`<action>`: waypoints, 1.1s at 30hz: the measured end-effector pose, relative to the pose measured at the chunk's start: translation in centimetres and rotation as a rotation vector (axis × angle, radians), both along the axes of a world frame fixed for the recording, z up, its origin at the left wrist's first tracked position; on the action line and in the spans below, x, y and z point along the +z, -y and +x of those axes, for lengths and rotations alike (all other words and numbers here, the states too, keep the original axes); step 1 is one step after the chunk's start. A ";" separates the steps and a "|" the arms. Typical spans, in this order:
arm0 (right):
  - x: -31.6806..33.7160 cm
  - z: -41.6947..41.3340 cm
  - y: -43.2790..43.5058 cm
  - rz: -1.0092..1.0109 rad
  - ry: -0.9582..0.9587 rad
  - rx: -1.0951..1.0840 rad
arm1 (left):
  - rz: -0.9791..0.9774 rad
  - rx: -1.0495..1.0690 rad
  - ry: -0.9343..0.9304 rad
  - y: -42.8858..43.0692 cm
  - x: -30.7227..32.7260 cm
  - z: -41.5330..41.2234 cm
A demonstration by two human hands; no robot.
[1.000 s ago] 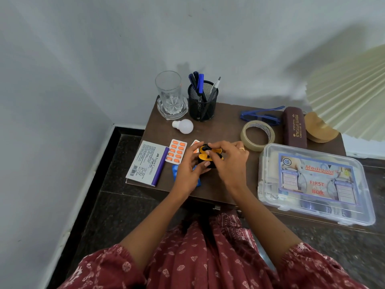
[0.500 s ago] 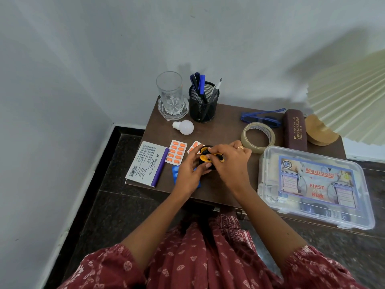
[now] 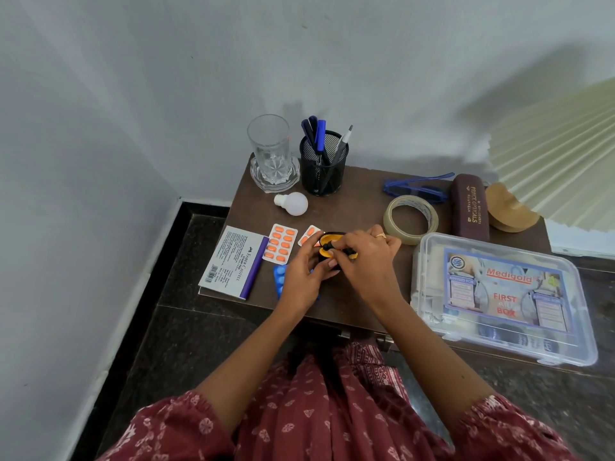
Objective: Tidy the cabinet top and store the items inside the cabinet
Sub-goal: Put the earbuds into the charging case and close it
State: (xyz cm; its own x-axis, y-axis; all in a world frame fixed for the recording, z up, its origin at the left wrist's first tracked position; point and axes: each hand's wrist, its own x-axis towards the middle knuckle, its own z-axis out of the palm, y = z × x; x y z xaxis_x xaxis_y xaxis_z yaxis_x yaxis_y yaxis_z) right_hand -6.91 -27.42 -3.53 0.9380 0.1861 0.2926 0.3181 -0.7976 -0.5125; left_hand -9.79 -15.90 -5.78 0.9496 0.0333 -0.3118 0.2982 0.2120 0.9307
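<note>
At the left edge of the brown cabinet top (image 3: pixel 359 194) lies a white box (image 3: pixel 233 262), with an orange pill strip (image 3: pixel 279 243) just beside it. A glass (image 3: pixel 270 151), a bulb (image 3: pixel 293 203) and a pen holder (image 3: pixel 323 168) stand behind. Near the front edge, the left hand (image 3: pixel 304 277) curls round a small black-and-yellow case (image 3: pixel 327 241), partly covering a blue pill strip (image 3: pixel 279 277). The right hand (image 3: pixel 366 257) pinches a black piece at the case's yellow opening. Further right sit a tape roll (image 3: pixel 411 219), a spectacle case (image 3: pixel 469 207) and a clear first aid box (image 3: pixel 499 294).
</note>
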 end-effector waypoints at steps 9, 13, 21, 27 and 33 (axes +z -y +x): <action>0.0 0.1 0.8 0.191 -0.110 -0.055 | -0.032 0.024 0.017 0.0 0.3 0.2; 0.5 0.6 1.7 0.436 -0.373 -0.173 | -0.056 0.052 0.015 0.0 0.5 0.4; 0.8 0.5 2.1 1.040 -0.919 -0.090 | -0.021 0.005 0.055 -0.1 0.2 0.7; 0.4 0.2 1.8 1.112 -0.772 -0.076 | -0.022 -0.005 0.084 0.0 0.2 0.9; 0.4 0.0 1.8 1.184 -0.774 -0.041 | 0.011 -0.005 0.108 -0.3 0.0 1.1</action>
State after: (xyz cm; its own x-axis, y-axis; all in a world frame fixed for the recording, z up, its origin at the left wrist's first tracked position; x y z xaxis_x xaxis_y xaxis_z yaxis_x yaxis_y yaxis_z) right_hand -6.94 -29.25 -3.09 0.9297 0.1657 -0.3289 -0.3598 0.2192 -0.9069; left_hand -8.73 -15.62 -5.81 0.9778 0.0311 -0.2070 0.1968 0.2001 0.9598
